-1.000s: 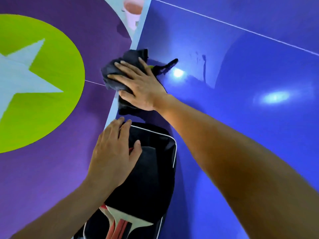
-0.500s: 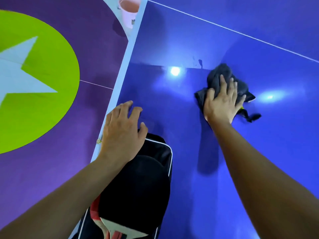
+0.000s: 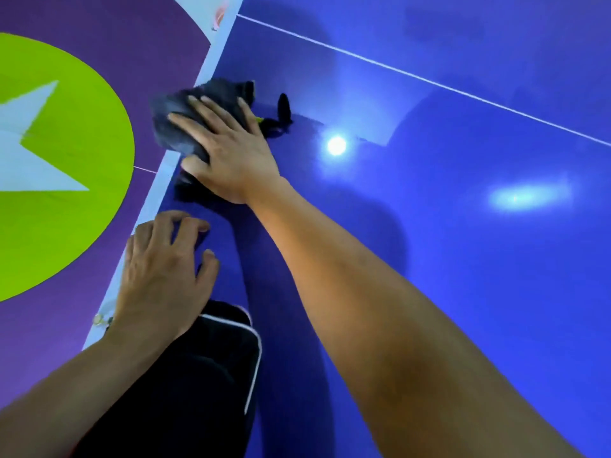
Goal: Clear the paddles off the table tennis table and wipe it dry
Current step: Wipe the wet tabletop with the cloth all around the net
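The right hand (image 3: pixel 231 150) pressed flat on the cloth (image 3: pixel 175 114) overhanging the left edge of the table (image 3: pixel 429 259), where it could drop; the left hand (image 3: pixel 162 276), loosely curled, held nothing.

table (image 3: pixel 429 259): glossy, smooth | rag (image 3: pixel 185 127): matt cloth | case (image 3: pixel 198 375): matt fabric

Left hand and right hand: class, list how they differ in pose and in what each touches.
The right hand lies flat, fingers straight; the left hand is arched, fingers bent. The right hand presses a dark cloth at the table's edge; the left hand's fingertips touch the bare blue table. The right hand is farther away; the left hand sits nearer, by the end of the black paddle case. Both are palm down and grip nothing.
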`<state>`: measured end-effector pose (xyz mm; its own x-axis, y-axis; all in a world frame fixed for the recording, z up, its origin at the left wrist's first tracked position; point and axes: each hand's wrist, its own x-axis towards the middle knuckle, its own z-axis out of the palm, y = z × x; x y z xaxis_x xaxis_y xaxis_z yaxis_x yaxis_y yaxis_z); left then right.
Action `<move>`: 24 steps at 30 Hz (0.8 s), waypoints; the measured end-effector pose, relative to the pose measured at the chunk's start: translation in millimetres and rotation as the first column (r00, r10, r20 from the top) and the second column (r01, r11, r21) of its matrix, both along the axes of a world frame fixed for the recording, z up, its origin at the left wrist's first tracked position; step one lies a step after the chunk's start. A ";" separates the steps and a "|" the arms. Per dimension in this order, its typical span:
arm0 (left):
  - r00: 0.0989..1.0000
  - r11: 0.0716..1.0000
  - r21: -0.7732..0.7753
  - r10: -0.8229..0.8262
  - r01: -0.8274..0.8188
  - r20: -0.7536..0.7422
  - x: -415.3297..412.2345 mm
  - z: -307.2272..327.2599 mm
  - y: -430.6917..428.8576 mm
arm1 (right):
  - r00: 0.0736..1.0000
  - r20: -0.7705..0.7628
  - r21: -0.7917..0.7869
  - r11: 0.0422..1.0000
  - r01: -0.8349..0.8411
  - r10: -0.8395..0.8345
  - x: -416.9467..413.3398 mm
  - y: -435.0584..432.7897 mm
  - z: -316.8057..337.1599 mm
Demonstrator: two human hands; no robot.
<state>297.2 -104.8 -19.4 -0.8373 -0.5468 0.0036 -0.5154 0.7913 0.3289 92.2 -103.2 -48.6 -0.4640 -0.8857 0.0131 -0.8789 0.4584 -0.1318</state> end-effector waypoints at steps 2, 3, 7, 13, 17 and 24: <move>0.999 0.999 -0.001 -0.045 0.045 -0.009 -25.6 1.9 3.9 | 0.983 0.027 -0.061 0.982 0.181 -0.180 -33.7 35.6 -0.5; 0.997 0.997 0.003 -0.073 0.073 -0.015 -40.8 1.3 5.3 | 0.958 0.039 -0.081 0.954 0.288 -0.285 -55.3 59.5 -0.1; 0.983 0.981 -0.060 -0.184 0.182 -0.029 -100.0 -12.1 -3.4 | 0.738 0.077 -0.067 0.735 0.675 -0.671 -139.0 181.1 1.0; 0.978 0.972 -0.108 -0.208 0.207 0.000 -116.5 -25.7 -36.4 | 0.387 0.100 -0.043 0.385 0.922 -0.916 -197.5 230.0 2.8; 0.972 0.969 -0.077 -0.232 0.233 0.021 -106.7 -31.9 -35.2 | 0.513 0.086 -0.065 0.509 0.858 -0.854 -193.8 165.4 -2.6; 0.978 0.978 -0.033 -0.206 0.207 0.031 -108.9 -31.1 -36.2 | 0.965 0.021 -0.085 0.961 0.262 -0.262 -143.7 -52.3 -2.6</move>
<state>188.3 -141.1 -50.5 -0.9321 -0.3621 -0.0040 -0.3480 0.8927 0.2864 -51.5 -155.6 -51.2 -0.6802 -0.7288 0.0790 -0.7281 0.6590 -0.1887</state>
